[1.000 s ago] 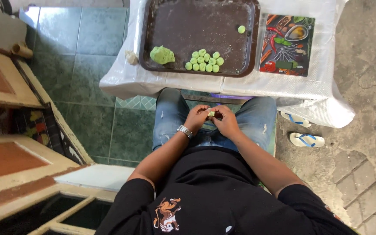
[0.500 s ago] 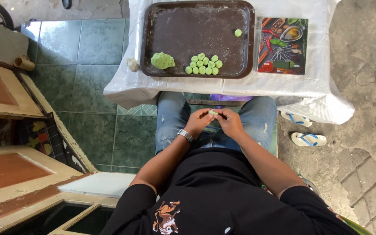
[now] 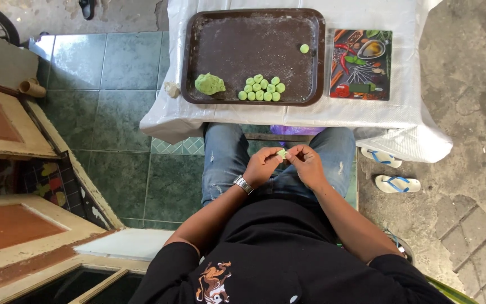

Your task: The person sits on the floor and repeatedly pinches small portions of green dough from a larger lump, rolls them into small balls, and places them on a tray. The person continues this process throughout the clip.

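Two hands pinch one small pale-green dough piece (image 3: 282, 152) over my lap, left hand (image 3: 261, 167) at nine o'clock of it, right hand (image 3: 307, 166) at three, fingertips closed on it. I judge it soft, light and tacky, best held gently at its edges. The dark tray (image 3: 198, 56) at twelve o'clock carries finished green balls (image 3: 262, 88).

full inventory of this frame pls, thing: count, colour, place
baking tray: 1, dark brown, on the white-covered table
dough lump: 1, green, tray's near left
dough balls: a cluster, about ten, green, tray's near edge
single dough ball: 1, green, tray's right side
board: 1, multicoloured food print, right of tray
table cover: 1, white
flip-flops: 2, white with blue straps, ground at right
wristwatch: 1, silver, left wrist
dough piece: 1, green, between both hands' fingers
left hand: over lap
right hand: over lap
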